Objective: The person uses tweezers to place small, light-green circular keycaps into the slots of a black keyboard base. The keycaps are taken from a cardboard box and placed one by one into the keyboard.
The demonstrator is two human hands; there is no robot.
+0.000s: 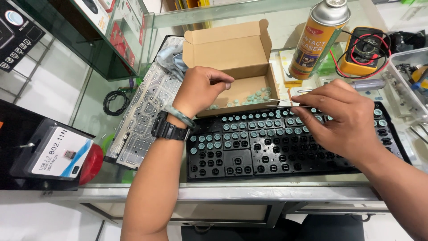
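A black keyboard frame lies face down on the glass counter, its upper rows fitted with small pale green rubber domes. My right hand rests over its upper right part and pinches thin metal tweezers that point left. My left hand, with a black watch and a green bangle on the wrist, reaches into an open cardboard box, fingers bunched over loose rubber domes on the box floor. Whether it holds a dome is hidden.
A clear keyboard membrane sheet lies left of the box with a cloth on it. A spray can and yellow multimeter stand behind. A clear plastic bin sits right; a packaged USB adapter left.
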